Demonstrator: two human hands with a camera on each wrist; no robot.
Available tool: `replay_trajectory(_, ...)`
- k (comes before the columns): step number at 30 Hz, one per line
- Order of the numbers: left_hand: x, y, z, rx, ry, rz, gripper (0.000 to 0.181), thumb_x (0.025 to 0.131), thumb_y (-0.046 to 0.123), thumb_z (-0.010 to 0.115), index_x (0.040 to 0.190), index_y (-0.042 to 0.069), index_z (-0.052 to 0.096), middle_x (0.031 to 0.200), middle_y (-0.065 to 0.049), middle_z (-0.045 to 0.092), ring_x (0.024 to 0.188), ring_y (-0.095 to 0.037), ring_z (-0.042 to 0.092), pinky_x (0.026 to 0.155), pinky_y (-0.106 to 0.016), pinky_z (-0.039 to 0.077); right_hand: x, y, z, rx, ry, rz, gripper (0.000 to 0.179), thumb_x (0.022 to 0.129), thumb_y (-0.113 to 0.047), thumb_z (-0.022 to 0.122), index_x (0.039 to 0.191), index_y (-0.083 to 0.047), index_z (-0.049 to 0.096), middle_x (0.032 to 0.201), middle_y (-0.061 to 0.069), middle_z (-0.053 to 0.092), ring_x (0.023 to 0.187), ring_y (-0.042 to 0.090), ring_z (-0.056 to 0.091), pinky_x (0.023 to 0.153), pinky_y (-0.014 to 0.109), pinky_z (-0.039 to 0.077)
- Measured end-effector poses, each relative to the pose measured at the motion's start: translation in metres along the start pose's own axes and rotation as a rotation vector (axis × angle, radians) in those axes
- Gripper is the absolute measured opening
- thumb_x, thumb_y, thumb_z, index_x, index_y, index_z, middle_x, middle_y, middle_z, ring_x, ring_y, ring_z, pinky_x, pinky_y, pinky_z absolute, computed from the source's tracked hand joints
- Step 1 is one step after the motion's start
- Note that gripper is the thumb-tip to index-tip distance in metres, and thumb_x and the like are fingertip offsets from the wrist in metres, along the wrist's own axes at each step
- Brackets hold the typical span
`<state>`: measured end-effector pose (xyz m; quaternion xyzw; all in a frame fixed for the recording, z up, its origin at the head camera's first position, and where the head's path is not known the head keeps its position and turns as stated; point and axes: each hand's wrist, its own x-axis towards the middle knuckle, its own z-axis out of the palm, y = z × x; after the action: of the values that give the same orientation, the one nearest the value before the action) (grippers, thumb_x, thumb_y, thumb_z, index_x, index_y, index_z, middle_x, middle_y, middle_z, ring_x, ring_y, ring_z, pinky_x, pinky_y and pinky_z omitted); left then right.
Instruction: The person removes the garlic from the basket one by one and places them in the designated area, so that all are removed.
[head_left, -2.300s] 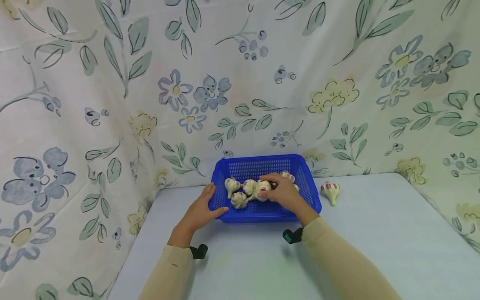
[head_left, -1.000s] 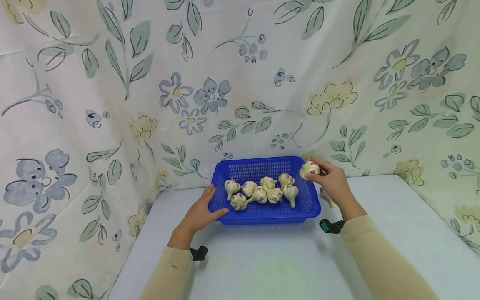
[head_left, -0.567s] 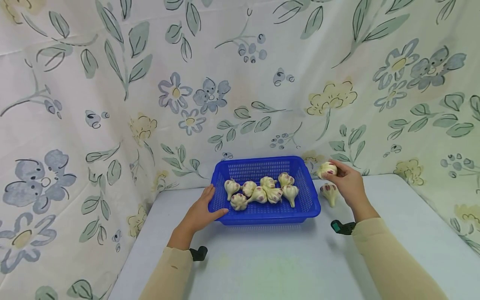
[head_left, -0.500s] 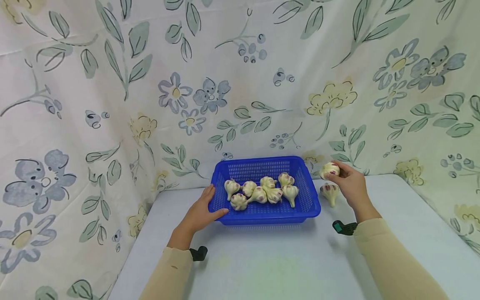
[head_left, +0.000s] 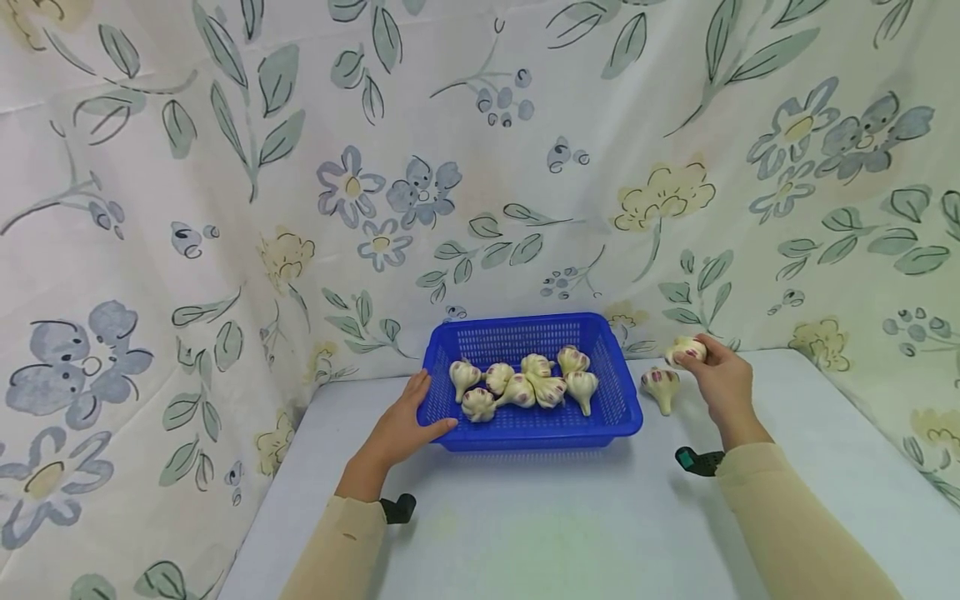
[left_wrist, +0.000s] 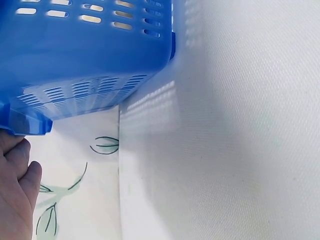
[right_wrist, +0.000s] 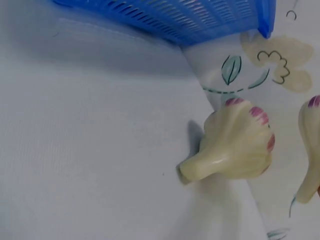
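In the head view a blue plastic basket [head_left: 525,435] holds several garlic bulbs [head_left: 519,390], off-white with purple streaks. My left hand [head_left: 401,421] rests at its left front corner, thumb over the front rim and fingers along the left side; in the left wrist view the fingers [left_wrist: 17,165] touch the rim from outside. My right hand [head_left: 726,387] pinches one garlic bulb [head_left: 686,350] between thumb and fingers, right of the basket. Just left of that bulb, another garlic bulb [head_left: 661,388] lies on the table; it is close up in the right wrist view.
A white-covered table [head_left: 525,517] bears the basket. A floral curtain [head_left: 480,167] hangs right behind it and along the left side. Small black cameras [head_left: 697,461] sit on both wrists.
My right hand has lifted a garlic bulb out of the basket and carried it right, past the basket's edge, then lowered it beside the bulb on the table. The left hand has stayed put.
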<state>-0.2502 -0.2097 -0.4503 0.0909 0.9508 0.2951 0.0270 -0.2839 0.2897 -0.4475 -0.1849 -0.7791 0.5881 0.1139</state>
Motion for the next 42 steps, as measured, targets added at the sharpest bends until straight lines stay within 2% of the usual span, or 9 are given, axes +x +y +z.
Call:
replay_trajectory(2,0.001,-0.001,0.001,0.002,0.004,0.001,0.112,0.077,0.076,0.062,0.159,0.017,0.014,0.167,0.0,0.005,0.152,-0.032,0.012,0.115,-0.063,0.024,0.001,0.003,-0.001,0.015,0.017,0.027,0.07,0.094,-0.034,0.066,0.154,-0.016,0.034,0.157,0.006,0.035,0.144,0.024,0.037,0.112,0.036,0.037)
replay_trajectory(13,-0.001,0.002,-0.001,0.001,-0.004,-0.006,0.111,0.077,0.076,0.063,0.159,0.019,0.014,0.167,0.002,0.004,0.153,-0.029,0.012,0.116,-0.061,0.024,0.01,0.023,-0.009,0.211,0.131,0.236,0.074,0.088,-0.032,0.074,0.151,-0.019,0.04,0.156,0.003,0.038,0.137,0.009,0.044,0.107,0.021,0.039)
replay_trajectory(24,0.0,0.001,0.0,0.004,-0.012,-0.018,0.11,0.078,0.073,0.064,0.159,0.019,0.013,0.167,0.002,0.003,0.153,-0.03,0.012,0.115,-0.061,0.024,0.012,0.048,-0.015,0.151,0.087,0.312,0.083,0.089,-0.046,0.069,0.155,-0.017,0.029,0.162,0.005,0.026,0.147,0.02,0.03,0.117,0.037,0.032)
replay_trajectory(29,0.0,0.001,0.0,0.009,-0.009,-0.011,0.113,0.076,0.079,0.06,0.159,0.018,0.013,0.167,0.002,0.003,0.153,-0.031,0.013,0.115,-0.061,0.025,0.015,0.051,-0.014,0.154,0.08,0.327,0.086,0.087,-0.049,0.07,0.155,-0.017,0.029,0.162,0.005,0.026,0.147,0.02,0.03,0.117,0.037,0.032)
replay_trajectory(35,0.0,0.002,-0.001,0.01,-0.01,-0.012,0.111,0.078,0.075,0.062,0.159,0.018,0.013,0.167,0.002,0.003,0.153,-0.031,0.012,0.116,-0.061,0.024,0.02,0.053,-0.011,0.176,0.077,0.344,0.09,0.083,-0.05,0.073,0.155,-0.018,0.03,0.161,0.004,0.029,0.146,0.017,0.031,0.117,0.033,0.032)
replay_trajectory(42,0.001,0.002,-0.001,0.02,-0.015,-0.019,0.113,0.076,0.078,0.06,0.159,0.018,0.013,0.167,0.002,0.003,0.153,-0.03,0.011,0.116,-0.06,0.024,0.023,0.059,-0.009,0.165,0.07,0.328,0.093,0.082,-0.053,0.073,0.155,-0.016,0.03,0.16,0.004,0.031,0.145,0.016,0.032,0.117,0.034,0.032)
